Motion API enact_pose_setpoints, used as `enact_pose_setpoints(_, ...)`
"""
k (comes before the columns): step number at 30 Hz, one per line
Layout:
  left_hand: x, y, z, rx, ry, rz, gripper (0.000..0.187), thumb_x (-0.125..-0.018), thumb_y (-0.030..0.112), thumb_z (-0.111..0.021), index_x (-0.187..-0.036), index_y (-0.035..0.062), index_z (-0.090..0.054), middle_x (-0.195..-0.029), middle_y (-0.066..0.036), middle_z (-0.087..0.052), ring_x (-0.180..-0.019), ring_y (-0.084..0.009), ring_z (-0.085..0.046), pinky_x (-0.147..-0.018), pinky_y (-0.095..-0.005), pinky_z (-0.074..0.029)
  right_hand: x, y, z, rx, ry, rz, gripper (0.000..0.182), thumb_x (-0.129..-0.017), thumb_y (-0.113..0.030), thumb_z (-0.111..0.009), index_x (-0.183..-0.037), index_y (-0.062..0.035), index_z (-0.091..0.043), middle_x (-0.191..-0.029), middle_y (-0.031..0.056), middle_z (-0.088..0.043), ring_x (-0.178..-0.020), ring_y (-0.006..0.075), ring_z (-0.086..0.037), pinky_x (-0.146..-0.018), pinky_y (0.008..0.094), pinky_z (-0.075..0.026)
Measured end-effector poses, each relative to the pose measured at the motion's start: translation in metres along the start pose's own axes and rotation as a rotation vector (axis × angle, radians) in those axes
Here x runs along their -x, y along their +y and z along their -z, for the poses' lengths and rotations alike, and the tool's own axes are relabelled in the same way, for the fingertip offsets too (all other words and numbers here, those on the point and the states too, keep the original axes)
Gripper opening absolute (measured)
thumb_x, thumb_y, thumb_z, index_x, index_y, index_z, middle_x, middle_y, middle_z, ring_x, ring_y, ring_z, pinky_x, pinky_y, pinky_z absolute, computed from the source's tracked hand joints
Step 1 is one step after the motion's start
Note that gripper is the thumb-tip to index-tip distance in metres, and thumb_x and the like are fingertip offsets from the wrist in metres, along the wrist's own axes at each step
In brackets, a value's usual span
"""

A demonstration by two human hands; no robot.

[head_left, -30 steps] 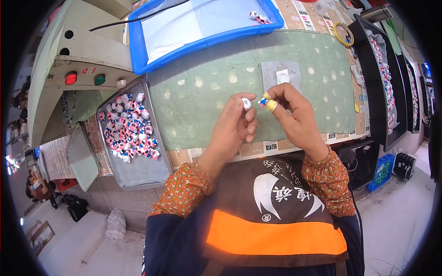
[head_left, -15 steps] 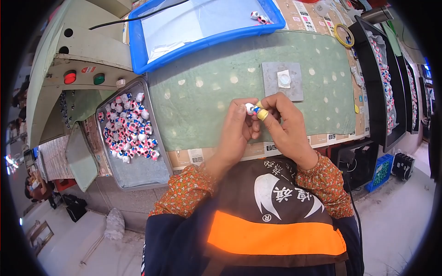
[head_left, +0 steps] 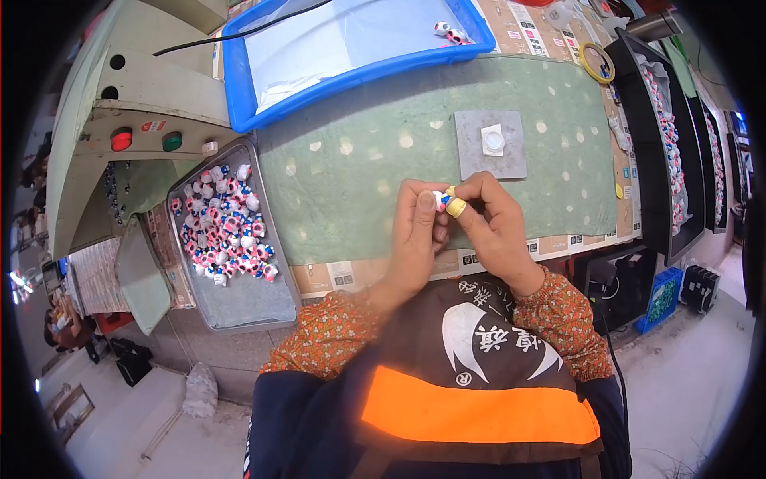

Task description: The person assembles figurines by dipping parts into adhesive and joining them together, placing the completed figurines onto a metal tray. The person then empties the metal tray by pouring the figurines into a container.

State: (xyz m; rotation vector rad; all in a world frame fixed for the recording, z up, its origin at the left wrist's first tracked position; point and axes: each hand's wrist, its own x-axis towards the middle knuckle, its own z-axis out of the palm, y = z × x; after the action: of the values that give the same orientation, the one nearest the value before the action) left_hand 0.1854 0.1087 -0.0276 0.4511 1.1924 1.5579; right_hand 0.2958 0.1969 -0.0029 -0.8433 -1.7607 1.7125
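Note:
A small white, blue and pink figurine [head_left: 441, 201] is held between both my hands above the front of the green mat. My left hand [head_left: 415, 231] pinches its white end between thumb and fingers, hiding part of it. At its blue end, my right hand [head_left: 501, 235] grips with thumb and index finger, which wear yellow finger cots [head_left: 456, 207]. Just beyond my hands lies a grey square plate [head_left: 511, 164] bearing a white pad with a small round clear dish [head_left: 494, 142].
A metal tray [head_left: 239, 315] at the left holds many similar figurines. Behind the mat [head_left: 359, 160] stands a blue bin [head_left: 371, 70] with a few figurines. Black trays [head_left: 650, 160] of figurines line the right. A machine with red and green buttons [head_left: 121, 139] stands left.
The figurine has turned and shifted slightly toward me, and its white head shows less behind my left thumb. Both my hands have moved only a little, still gripping it.

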Motion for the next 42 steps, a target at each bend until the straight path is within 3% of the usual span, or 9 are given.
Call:
enact_pose_setpoints(2,0.0,0.0,-0.001,0.006,-0.011,-0.009,0.031,-0.11,0.038,-0.035,-0.114,0.0099,-0.047,-0.079,0.004,-0.043,-0.063,-0.0019,-0.036,-0.052,-0.0174,-0.031,0.0,0.007,0.005,-0.125,-0.033,-0.06,0.006,-0.098,-0.005,-0.06,-0.098,-0.0004,-0.057,-0.086,0.0023,-0.064,-0.079,0.0044,-0.059,-0.07,0.0217,-0.047)
enact_pose_setpoints(10,0.003,-0.003,-0.006,0.017,0.1,0.051,0.033,-0.11,0.04,-0.032,-0.11,0.0104,-0.045,-0.077,0.005,-0.041,-0.06,-0.0004,-0.033,-0.05,-0.0174,-0.027,0.002,0.013,0.0,-0.028,0.003,-0.084,0.007,-0.095,-0.006,-0.064,-0.094,-0.0013,-0.06,-0.081,-0.001,-0.06,-0.07,0.0023,-0.048,-0.061,0.0213,-0.041)
enact_pose_setpoints(19,0.0,-0.027,-0.006,-0.359,0.162,-0.346,0.032,-0.111,0.032,-0.031,-0.109,0.0048,-0.047,-0.082,-0.001,-0.048,-0.07,-0.007,-0.044,-0.061,-0.0251,-0.04,0.01,0.018,-0.008,0.111,0.108,0.149,0.006,-0.09,0.001,-0.064,-0.087,-0.001,-0.058,-0.072,0.0022,-0.054,-0.061,0.006,-0.046,-0.052,0.0244,-0.037)
enact_pose_setpoints(26,-0.002,0.006,0.003,-0.397,0.133,-0.23,0.029,-0.11,0.027,-0.034,-0.11,0.0029,-0.05,-0.084,-0.001,-0.049,-0.075,-0.0069,-0.045,-0.066,-0.0242,-0.04,0.005,0.026,-0.005,0.0,0.035,0.027,0.013,-0.09,-0.002,-0.066,-0.096,-0.0013,-0.055,-0.074,0.0015,-0.05,-0.062,0.0052,-0.043,-0.053,0.024,-0.037)
enact_pose_setpoints(28,-0.002,0.028,0.017,-0.28,0.12,-0.011,0.028,-0.11,0.024,-0.035,-0.111,0.0027,-0.053,-0.086,-0.001,-0.05,-0.076,-0.0056,-0.046,-0.067,-0.0219,-0.039,-0.001,0.013,-0.002,0.098,-0.031,-0.013,0.014,-0.09,-0.004,-0.068,-0.097,-0.0011,-0.056,-0.076,0.0009,-0.051,-0.062,0.0045,-0.043,-0.054,0.0234,-0.038)
enact_pose_setpoints(31,0.0,0.071,0.059,-0.683,0.25,-0.308,0.027,-0.11,0.026,-0.038,-0.113,0.0051,-0.056,-0.092,-0.002,-0.054,-0.076,-0.0055,-0.051,-0.064,-0.021,-0.042,-0.006,0.012,0.012,0.207,-0.022,0.144,0.013,-0.09,-0.004,-0.068,-0.096,-0.0004,-0.058,-0.077,0.0069,-0.054,-0.065,0.0145,-0.05,-0.059,0.0288,-0.043)
enact_pose_setpoints(33,0.009,0.108,0.08,-0.806,0.469,-0.396,0.023,-0.105,0.017,-0.046,-0.112,-0.0001,-0.058,-0.097,-0.008,-0.056,-0.086,-0.017,-0.054,-0.081,-0.0321,-0.045,-0.008,0.014,0.022,0.257,-0.008,0.262,0.012,-0.089,-0.004,-0.069,-0.095,0.0001,-0.059,-0.078,0.0095,-0.055,-0.066,0.0197,-0.052,-0.06,0.0317,-0.044)
enact_pose_setpoints(35,0.017,0.134,0.112,-1.168,0.61,-0.556,0.022,-0.104,0.015,-0.047,-0.112,-0.0004,-0.06,-0.101,-0.011,-0.059,-0.093,-0.0206,-0.056,-0.082,-0.033,-0.045,-0.007,0.013,0.034,0.385,0.043,0.329,0.012,-0.087,-0.003,-0.069,-0.094,0.0006,-0.059,-0.079,0.0135,-0.057,-0.068,0.0294,-0.054,-0.062,0.0375,-0.044)
enact_pose_setpoints(42,0.049,0.144,0.173,-1.668,0.77,-0.334,0.019,-0.097,0.01,-0.052,-0.112,0.0019,-0.061,-0.11,-0.014,-0.06,-0.106,-0.033,-0.053,-0.091,-0.0415,-0.042,0.007,0.028,0.047,0.536,0.021,0.383,0.016,-0.081,0.0,-0.07,-0.092,-0.0017,-0.058,-0.08,0.0132,-0.059,-0.066,0.0318,-0.055,-0.058,0.0405,-0.043)
